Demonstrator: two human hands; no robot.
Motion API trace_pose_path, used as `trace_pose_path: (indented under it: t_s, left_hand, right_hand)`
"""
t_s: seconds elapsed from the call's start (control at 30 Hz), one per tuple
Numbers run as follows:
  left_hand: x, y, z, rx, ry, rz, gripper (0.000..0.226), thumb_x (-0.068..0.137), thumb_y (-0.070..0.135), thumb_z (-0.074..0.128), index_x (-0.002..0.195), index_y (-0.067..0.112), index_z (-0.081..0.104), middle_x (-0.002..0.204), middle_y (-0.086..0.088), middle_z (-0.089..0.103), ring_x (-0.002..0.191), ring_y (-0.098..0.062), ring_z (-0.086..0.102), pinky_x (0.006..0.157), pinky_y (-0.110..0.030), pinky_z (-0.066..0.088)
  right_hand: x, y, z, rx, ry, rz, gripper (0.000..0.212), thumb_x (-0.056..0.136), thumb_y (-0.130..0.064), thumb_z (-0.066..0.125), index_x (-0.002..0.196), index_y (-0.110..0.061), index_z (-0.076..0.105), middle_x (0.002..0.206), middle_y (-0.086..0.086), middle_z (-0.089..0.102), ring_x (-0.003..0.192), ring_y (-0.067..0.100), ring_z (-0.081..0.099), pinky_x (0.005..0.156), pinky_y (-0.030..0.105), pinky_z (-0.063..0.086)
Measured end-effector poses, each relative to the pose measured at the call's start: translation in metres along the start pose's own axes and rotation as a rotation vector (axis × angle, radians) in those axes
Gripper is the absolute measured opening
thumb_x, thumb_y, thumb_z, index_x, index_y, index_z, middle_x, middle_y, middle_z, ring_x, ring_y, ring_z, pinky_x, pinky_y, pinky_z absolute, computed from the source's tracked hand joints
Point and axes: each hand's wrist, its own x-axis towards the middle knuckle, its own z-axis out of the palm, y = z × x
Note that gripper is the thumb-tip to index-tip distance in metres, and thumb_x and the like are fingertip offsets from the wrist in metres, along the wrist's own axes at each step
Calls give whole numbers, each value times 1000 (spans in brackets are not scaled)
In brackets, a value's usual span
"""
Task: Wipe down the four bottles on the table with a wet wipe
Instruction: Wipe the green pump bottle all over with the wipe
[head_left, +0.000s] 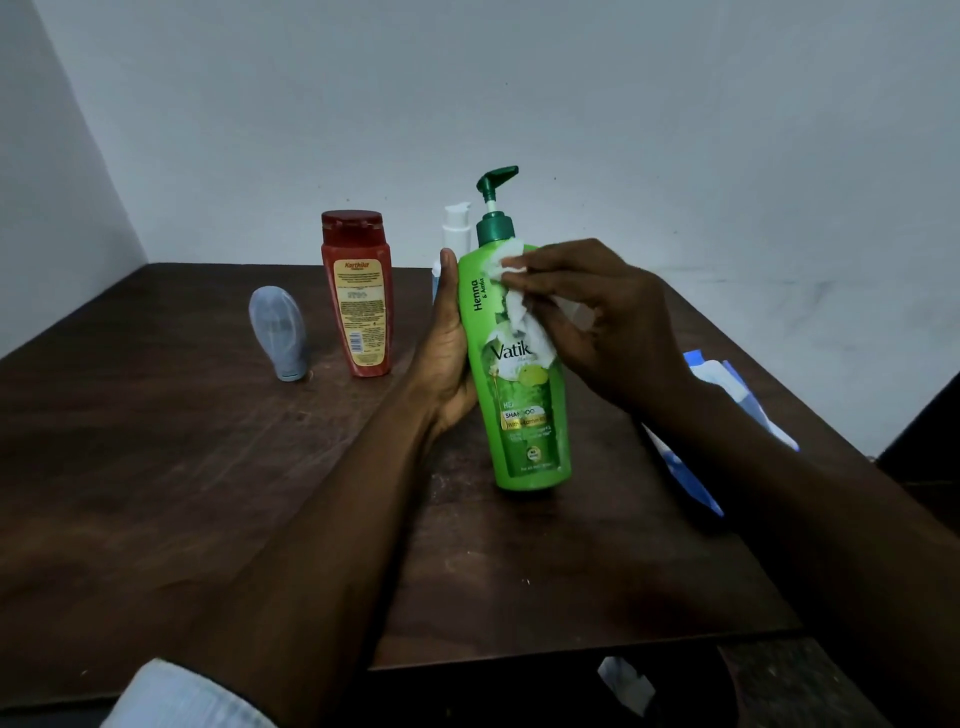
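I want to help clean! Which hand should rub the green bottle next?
Probably the right hand: it pinches the wet wipe against the green bottle, while the left hand grips its side.

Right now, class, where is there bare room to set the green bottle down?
Free: the table in front of the grey bottle and red bottle. Crowded: far middle by the white pump bottle; right edge, blue packet.
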Motion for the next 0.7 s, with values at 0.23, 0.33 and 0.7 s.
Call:
trace_pose_path:
  t_s: [0.23, 0.33, 0.7]
  left_hand:
    - [-1, -2, 1, -2, 7, 27, 79, 98, 65, 28, 150, 6, 39, 138, -14, 55, 131, -27, 50, 116, -40, 37]
    - [-1, -2, -4, 16, 10, -6, 81, 97, 69, 26, 152, 11, 37, 135, -11, 57, 124, -24, 54, 115, -41, 38]
    - [-1, -3, -7, 116, 83, -60, 90, 85, 79, 27, 122, 5, 62, 105, -12, 70, 91, -23, 68, 85, -39, 56]
  right_hand:
    - [-2, -1, 13, -38, 93, 121, 29, 92, -1, 66, 120, -2, 71, 126, 13, 68, 118, 22, 65, 102, 36, 51]
    - [-17, -3, 20, -44, -11, 119, 36, 96, 0, 60, 133, 3, 60, 143, 17, 55, 137, 28, 50, 115, 37, 40]
    - [-65, -21, 3, -58, -46, 28, 26, 80, 14, 70, 101, 1, 77, 113, 13, 73, 109, 24, 66, 100, 28, 50]
